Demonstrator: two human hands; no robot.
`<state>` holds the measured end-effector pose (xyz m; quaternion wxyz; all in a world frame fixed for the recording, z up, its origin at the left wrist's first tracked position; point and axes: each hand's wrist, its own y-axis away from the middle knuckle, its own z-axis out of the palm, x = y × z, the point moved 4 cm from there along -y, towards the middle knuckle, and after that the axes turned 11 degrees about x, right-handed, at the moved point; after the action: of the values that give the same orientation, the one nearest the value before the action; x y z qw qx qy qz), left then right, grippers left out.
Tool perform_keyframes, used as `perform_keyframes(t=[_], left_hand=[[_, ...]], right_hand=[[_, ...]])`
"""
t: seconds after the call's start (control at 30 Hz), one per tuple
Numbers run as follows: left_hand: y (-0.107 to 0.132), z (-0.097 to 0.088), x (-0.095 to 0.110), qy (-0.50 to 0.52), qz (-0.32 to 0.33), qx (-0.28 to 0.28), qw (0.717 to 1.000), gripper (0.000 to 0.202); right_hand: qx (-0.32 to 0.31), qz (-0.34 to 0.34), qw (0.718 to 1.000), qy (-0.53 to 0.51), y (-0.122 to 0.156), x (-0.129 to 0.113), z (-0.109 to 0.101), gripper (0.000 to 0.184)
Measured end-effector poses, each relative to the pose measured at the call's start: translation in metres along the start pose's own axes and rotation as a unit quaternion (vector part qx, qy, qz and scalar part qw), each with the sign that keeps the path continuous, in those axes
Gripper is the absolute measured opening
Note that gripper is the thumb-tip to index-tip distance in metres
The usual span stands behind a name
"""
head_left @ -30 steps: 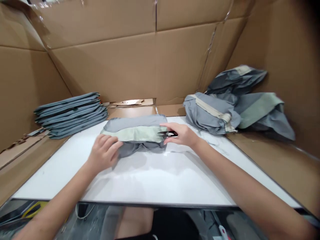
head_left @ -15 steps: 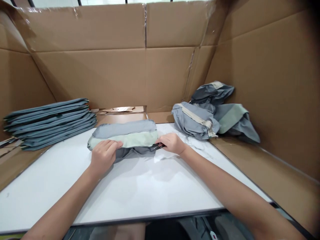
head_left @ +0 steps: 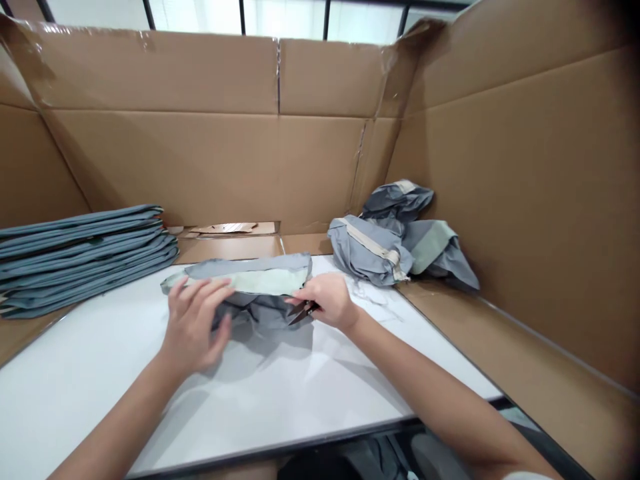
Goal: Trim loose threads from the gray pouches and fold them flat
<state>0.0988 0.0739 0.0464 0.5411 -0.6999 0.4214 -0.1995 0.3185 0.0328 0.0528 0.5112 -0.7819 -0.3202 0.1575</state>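
Cloth (head_left: 250,280), grey with a pale green band, lies bunched in the middle of a white bench (head_left: 280,400), within easy reach of both arms. At the cloth's near left edge the left hand (head_left: 193,327) rests with its grip open. The fingers are spread over the green band and the thumb hangs below, seemingly to pin the fabric flat and stop it sliding. At the cloth's right end the right hand (head_left: 327,300) has its grip closed around small dark snips (head_left: 301,312). The blades point in at the grey folds under the band, where the seam edge appears to be. A few loose threads (head_left: 370,297) lie on the bench just right of the cloth. Left of the cloth, flat grey pieces sit in a neat stack (head_left: 85,250), squared as sorted goods would be. Right of the cloth and farther back, a crumpled heap (head_left: 395,247) of like pieces lies as if dropped. Behind the cloth, taped cardboard walls (head_left: 200,153) ring the bench, probably to keep pieces from slipping off.
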Motion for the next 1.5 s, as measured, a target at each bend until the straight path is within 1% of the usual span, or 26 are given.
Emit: perform_keyframes(t=[0.03, 0.07, 0.1, 0.17, 0.2, 0.23, 0.27, 0.3, 0.37, 0.4, 0.43, 0.47, 0.53, 0.63, 0.7, 0.8, 1.0, 1.07, 1.13, 1.23, 1.5], left_hand=[[-0.006, 0.002, 0.009, -0.003, 0.006, -0.021, 1.000, 0.045], [-0.012, 0.005, 0.016, -0.008, -0.002, -0.031, 0.999, 0.045], [-0.019, 0.008, 0.021, -0.016, -0.020, -0.032, 0.999, 0.041], [-0.032, 0.016, 0.023, -0.023, -0.059, -0.026, 0.998, 0.023], [-0.039, 0.022, 0.020, -0.016, -0.073, -0.033, 0.997, 0.016], [-0.044, 0.027, 0.016, 0.000, -0.086, -0.048, 0.995, 0.016], [-0.050, 0.033, 0.009, 0.021, -0.105, -0.065, 0.992, 0.020], [-0.054, 0.037, 0.001, 0.042, -0.130, -0.075, 0.988, 0.022], [-0.062, 0.043, -0.017, 0.079, -0.196, -0.073, 0.975, 0.021], [-0.065, 0.045, -0.025, 0.093, -0.227, -0.064, 0.967, 0.020], [-0.067, 0.046, -0.031, 0.107, -0.251, -0.054, 0.961, 0.019], [-0.069, 0.047, -0.036, 0.121, -0.269, -0.045, 0.954, 0.018], [-0.071, 0.047, -0.042, 0.150, -0.292, -0.032, 0.944, 0.016], [-0.069, 0.044, -0.044, 0.178, -0.305, -0.020, 0.935, 0.017], [-0.068, 0.041, -0.042, 0.188, -0.309, -0.020, 0.932, 0.017], [-0.067, 0.037, -0.038, 0.196, -0.309, -0.027, 0.930, 0.017], [-0.065, 0.035, -0.030, 0.193, -0.288, -0.021, 0.938, 0.019], [-0.065, 0.035, -0.029, 0.200, -0.282, -0.012, 0.938, 0.018], [-0.064, 0.034, -0.028, 0.208, -0.278, -0.005, 0.938, 0.017], [-0.064, 0.034, -0.027, 0.214, -0.275, 0.000, 0.937, 0.018], [-0.060, 0.035, -0.024, 0.223, -0.263, -0.004, 0.939, 0.019]], right_hand=[[0.013, 0.011, 1.000, -0.013, -0.001, -0.003, 0.002, 0.026], [0.023, 0.036, 0.999, -0.024, -0.001, -0.006, 0.003, 0.025], [0.031, 0.068, 0.996, -0.037, -0.002, -0.009, 0.004, 0.024], [0.043, 0.129, 0.988, -0.070, -0.002, -0.013, 0.004, 0.020], [0.046, 0.147, 0.984, -0.093, -0.002, -0.014, 0.003, 0.017], [0.062, 0.160, 0.978, -0.118, -0.002, -0.012, 0.001, 0.016], [0.092, 0.172, 0.971, -0.137, -0.001, -0.007, -0.005, 0.017], [0.135, 0.187, 0.962, -0.143, -0.001, 0.001, -0.012, 0.022], [0.219, 0.229, 0.941, -0.120, 0.002, 0.022, -0.028, 0.034], [0.228, 0.249, 0.936, -0.096, 0.004, 0.032, -0.033, 0.039], [0.213, 0.267, 0.937, -0.074, 0.004, 0.041, -0.036, 0.041], [0.185, 0.277, 0.941, -0.053, 0.005, 0.047, -0.037, 0.042], [0.128, 0.289, 0.949, -0.023, 0.005, 0.052, -0.034, 0.040], [0.085, 0.289, 0.953, -0.007, 0.003, 0.045, -0.022, 0.029], [0.068, 0.281, 0.957, -0.002, 0.001, 0.039, -0.015, 0.027], [0.056, 0.266, 0.962, 0.008, -0.001, 0.035, -0.011, 0.027], [0.033, 0.265, 0.962, 0.063, -0.003, 0.034, -0.015, 0.027], [0.026, 0.278, 0.959, 0.046, -0.003, 0.034, -0.014, 0.028], [0.015, 0.288, 0.957, 0.004, -0.002, 0.036, -0.012, 0.029], [-0.003, 0.287, 0.957, -0.042, -0.001, 0.039, -0.011, 0.030], [-0.023, 0.274, 0.959, -0.060, 0.000, 0.042, -0.012, 0.030]])
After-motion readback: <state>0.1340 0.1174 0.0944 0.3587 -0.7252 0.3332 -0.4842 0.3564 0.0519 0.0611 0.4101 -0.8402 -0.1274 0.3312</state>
